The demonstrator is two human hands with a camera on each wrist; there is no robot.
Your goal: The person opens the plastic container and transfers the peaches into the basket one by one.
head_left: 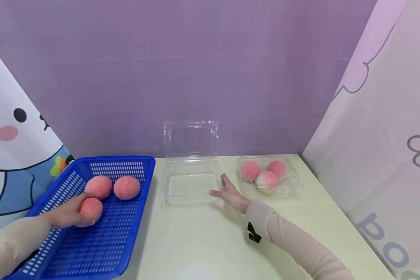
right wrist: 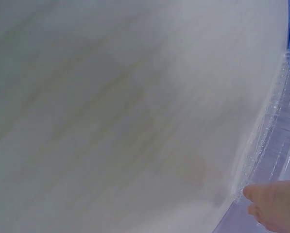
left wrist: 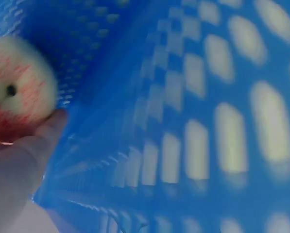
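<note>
Peach (head_left: 91,211) is gripped between thumb and fingers of the left hand (head_left: 67,212), inside a blue basket (head_left: 94,249) left of the open box (head_left: 190,186). Two more peaches (head_left: 127,188) lie in the basket. At the open box's right edge, the right hand (head_left: 231,195) has its thumb spread from its fingers; contact is unclear. No peach shows in the open box, whose clear lid (head_left: 190,140) stands up at its back. Right of the open box, a second box (head_left: 283,191) looks closed over three peaches (head_left: 266,182). Judging by that, the work seems half done, the basket's peaches remaining.
</note>
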